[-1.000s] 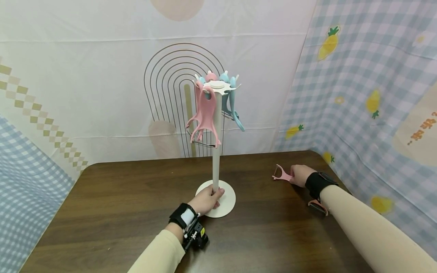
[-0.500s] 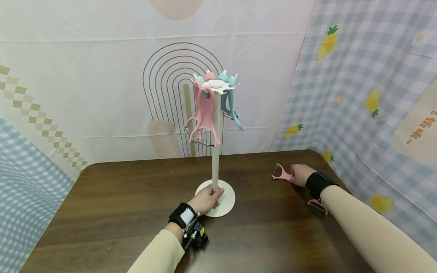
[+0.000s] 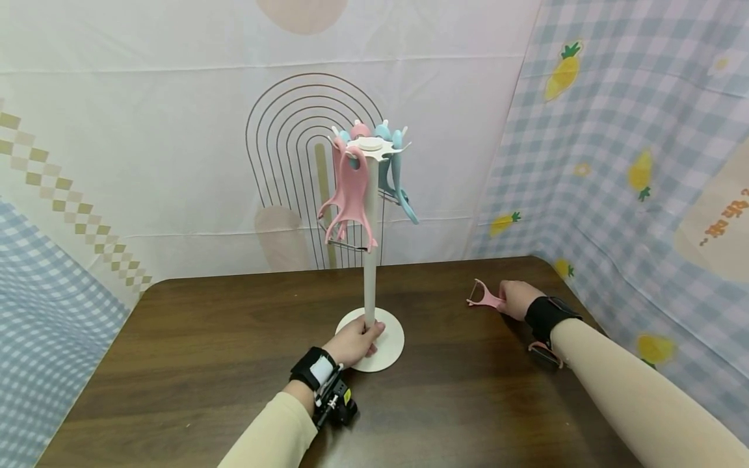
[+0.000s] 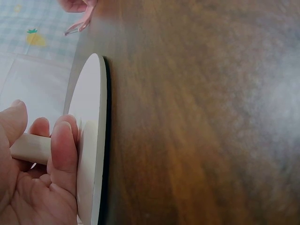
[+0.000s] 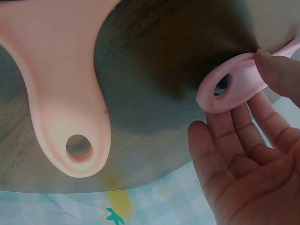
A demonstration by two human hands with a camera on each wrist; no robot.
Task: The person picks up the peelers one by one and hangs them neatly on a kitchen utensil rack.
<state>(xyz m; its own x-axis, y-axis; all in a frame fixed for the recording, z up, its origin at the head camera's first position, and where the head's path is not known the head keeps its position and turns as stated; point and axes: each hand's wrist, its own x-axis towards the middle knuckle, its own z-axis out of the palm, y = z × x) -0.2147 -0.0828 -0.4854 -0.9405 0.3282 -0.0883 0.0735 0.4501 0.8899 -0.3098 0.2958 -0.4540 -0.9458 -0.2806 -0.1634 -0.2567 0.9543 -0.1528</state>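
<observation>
My left hand (image 3: 351,343) grips the foot of a white rack's pole (image 3: 370,279), just above its round base (image 3: 389,344). In the left wrist view the fingers curl round the pole beside the base disc (image 4: 89,122). At the right of the table, my right hand (image 3: 517,300) pinches a pink peeler (image 3: 486,299) by its handle, with the blade end pointing left. The right wrist view shows the thumb on top of that peeler's holed handle (image 5: 234,84) and fingers beneath. A second pink peeler (image 5: 65,93) lies under the right wrist.
Pink peelers (image 3: 353,195) and light blue peelers (image 3: 398,175) hang from the hooks at the rack's top. The dark wooden table (image 3: 234,364) meets a white printed cloth (image 3: 175,162) at the back and a checked cloth (image 3: 608,214) at the right.
</observation>
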